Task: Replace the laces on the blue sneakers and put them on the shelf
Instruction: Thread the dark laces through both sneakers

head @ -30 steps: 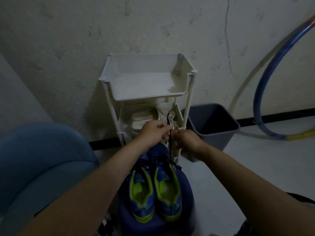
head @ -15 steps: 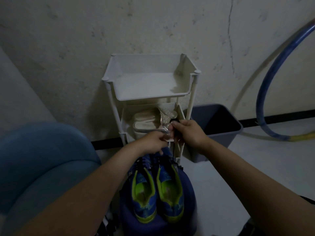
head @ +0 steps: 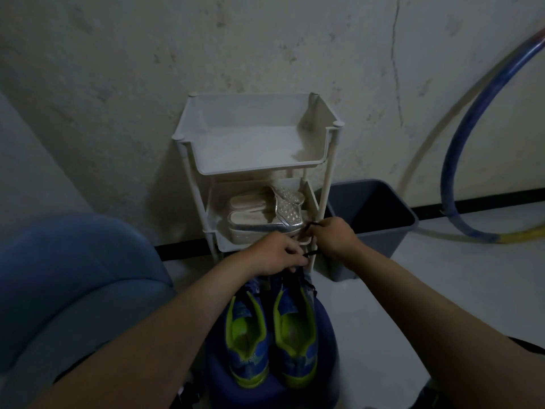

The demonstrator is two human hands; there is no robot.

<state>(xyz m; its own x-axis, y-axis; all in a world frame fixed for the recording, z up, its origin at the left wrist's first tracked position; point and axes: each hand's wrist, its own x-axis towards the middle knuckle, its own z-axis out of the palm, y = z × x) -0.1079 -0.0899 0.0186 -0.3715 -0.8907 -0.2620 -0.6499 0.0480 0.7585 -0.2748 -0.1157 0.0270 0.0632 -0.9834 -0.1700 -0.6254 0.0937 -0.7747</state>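
We've got both hands on the lace (head: 310, 254): left hand (head: 274, 258) has fingers curled, pinching the black cord just over the front of the right-side shoe. The right hand (head: 333, 240) is fisted round it w/ a short bit poking out on top. The blue sneakers (head: 296, 338) sit side by side on a dark blue seat (head: 328, 358), heels at its near edge, fronts at its far edge under our hands, just short of the white shelf (head: 259, 171). Handling, our guess: the lace is thin, limp, prob. a bit slick, so pinch close to the tip & keep it taut or it flops. We can't tell if it's through an eyelet. Shoes look light, soft uppers w/ stiffer soles; best taken by the heel collar or w/ fingers inside the lime opening. Both point away from us, toes to the shelf, long axes near-to-far, approx. parallel, soles down. The top tray looks the likely spot, since silver sandals (head: 265, 221) occupy the tier below.
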